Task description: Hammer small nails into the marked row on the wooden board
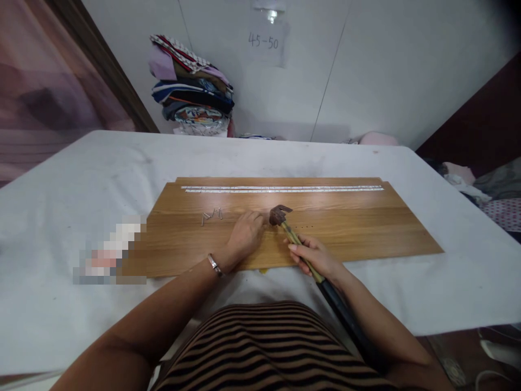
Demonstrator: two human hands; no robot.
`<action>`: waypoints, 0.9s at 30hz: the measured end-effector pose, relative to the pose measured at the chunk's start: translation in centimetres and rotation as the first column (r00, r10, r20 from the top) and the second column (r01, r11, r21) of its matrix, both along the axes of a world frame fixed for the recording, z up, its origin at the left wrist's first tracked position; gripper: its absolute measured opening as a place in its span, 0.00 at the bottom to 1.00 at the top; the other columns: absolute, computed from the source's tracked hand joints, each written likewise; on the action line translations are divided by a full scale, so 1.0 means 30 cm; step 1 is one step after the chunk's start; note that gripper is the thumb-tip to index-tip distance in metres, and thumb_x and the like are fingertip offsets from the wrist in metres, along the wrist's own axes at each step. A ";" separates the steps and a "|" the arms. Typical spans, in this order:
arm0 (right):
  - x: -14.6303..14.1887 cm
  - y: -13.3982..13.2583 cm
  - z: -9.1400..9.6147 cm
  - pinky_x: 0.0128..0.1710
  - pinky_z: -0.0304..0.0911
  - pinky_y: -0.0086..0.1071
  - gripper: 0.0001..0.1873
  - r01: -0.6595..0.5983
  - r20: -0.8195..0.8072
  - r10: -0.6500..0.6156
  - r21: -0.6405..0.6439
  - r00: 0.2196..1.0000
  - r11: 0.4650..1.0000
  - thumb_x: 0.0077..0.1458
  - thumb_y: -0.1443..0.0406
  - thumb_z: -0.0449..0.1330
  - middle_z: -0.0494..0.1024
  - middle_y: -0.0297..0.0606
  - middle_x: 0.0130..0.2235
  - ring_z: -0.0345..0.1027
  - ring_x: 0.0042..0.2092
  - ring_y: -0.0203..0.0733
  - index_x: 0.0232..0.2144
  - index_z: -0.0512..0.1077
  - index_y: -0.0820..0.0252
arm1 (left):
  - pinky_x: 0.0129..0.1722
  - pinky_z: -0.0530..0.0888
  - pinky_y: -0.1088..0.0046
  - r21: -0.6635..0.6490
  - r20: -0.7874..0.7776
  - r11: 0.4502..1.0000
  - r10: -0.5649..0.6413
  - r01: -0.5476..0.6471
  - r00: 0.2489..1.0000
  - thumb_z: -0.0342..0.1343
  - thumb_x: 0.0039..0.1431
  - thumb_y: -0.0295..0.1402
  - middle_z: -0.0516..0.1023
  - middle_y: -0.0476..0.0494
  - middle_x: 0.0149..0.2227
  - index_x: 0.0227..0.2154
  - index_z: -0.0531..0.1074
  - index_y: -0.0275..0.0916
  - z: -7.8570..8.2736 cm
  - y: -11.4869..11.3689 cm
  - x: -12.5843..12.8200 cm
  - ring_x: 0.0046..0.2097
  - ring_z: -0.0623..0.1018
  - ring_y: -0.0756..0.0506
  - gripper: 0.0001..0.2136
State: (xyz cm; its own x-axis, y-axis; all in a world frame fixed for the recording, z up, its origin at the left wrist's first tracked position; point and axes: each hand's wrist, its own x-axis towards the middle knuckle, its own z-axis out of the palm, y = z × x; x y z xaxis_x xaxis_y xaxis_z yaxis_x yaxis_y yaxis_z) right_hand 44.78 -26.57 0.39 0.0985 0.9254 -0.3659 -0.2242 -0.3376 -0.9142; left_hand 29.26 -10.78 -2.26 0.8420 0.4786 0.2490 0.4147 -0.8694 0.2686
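Note:
My right hand (pixel 311 255) is wrapped round the yellow part of the handle of a claw hammer (pixel 288 234). Its rusty head lies low over the wooden board (pixel 358 209), just right of my left fingertips. My left hand (pixel 247 234) rests on the board with its fingers drawn together beside the hammer head; whatever they pinch, if anything, is hidden. Several loose nails (pixel 211 215) lie on the board to the left of that hand. Right of the hammer head, a short row of small dark dots (pixel 304 226) marks the wood; whether holes or nail heads, I cannot tell.
Two thin white strips (pixel 280 189) with marks run along the board's far side. The board lies on a white-covered table (pixel 459 288). A blurred-out patch (pixel 109 252) covers something at its left end. Folded clothes (pixel 193 89) are stacked beyond the table by the wall.

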 end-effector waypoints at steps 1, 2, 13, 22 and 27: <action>0.000 0.000 -0.001 0.11 0.45 0.22 0.23 0.000 -0.004 0.000 -0.002 1.000 1.000 0.47 0.52 0.63 0.66 0.24 0.20 0.52 0.13 0.26 0.39 0.68 0.62 | 0.43 0.70 0.62 -0.006 -0.004 1.000 0.004 -0.004 1.000 0.44 0.63 0.24 0.74 0.39 0.36 0.32 0.72 0.36 0.001 -0.001 0.000 0.40 0.72 0.42 0.11; -0.001 -0.001 -0.001 0.11 0.45 0.22 0.23 -0.001 -0.007 0.001 -0.003 1.000 1.000 0.47 0.52 0.63 0.66 0.24 0.20 0.52 0.14 0.26 0.39 0.68 0.62 | 0.42 0.70 0.62 -0.012 -0.004 1.000 0.005 -0.005 1.000 0.45 0.63 0.25 0.74 0.39 0.35 0.31 0.72 0.36 0.003 -0.001 0.000 0.40 0.72 0.42 0.11; -0.006 -0.006 0.012 0.12 0.45 0.22 0.22 -0.004 0.001 0.004 0.000 1.000 1.000 0.49 0.53 0.63 0.67 0.24 0.21 0.52 0.14 0.26 0.40 0.68 0.62 | 0.46 0.71 0.61 -0.069 0.049 0.998 0.012 -0.009 0.999 0.50 0.62 0.27 0.77 0.39 0.40 0.36 0.74 0.36 0.004 -0.005 -0.012 0.44 0.74 0.42 0.08; -0.012 -0.001 0.017 0.12 0.45 0.22 0.21 -0.018 0.020 0.018 0.010 1.000 1.000 0.49 0.53 0.62 0.66 0.24 0.20 0.52 0.14 0.26 0.40 0.67 0.62 | 0.50 0.72 0.60 -0.077 0.139 0.992 0.105 -0.095 0.985 0.50 0.61 0.28 0.76 0.39 0.42 0.41 0.73 0.37 -0.003 -0.017 -0.163 0.47 0.73 0.41 0.09; -0.014 0.003 0.010 0.12 0.45 0.23 0.21 -0.014 0.036 0.015 -0.017 0.999 1.000 0.49 0.53 0.62 0.66 0.24 0.20 0.52 0.14 0.26 0.40 0.68 0.62 | 0.48 0.72 0.62 -0.115 0.153 0.988 0.122 -0.105 0.981 0.49 0.62 0.29 0.76 0.40 0.41 0.39 0.72 0.37 -0.034 -0.039 -0.215 0.44 0.73 0.43 0.07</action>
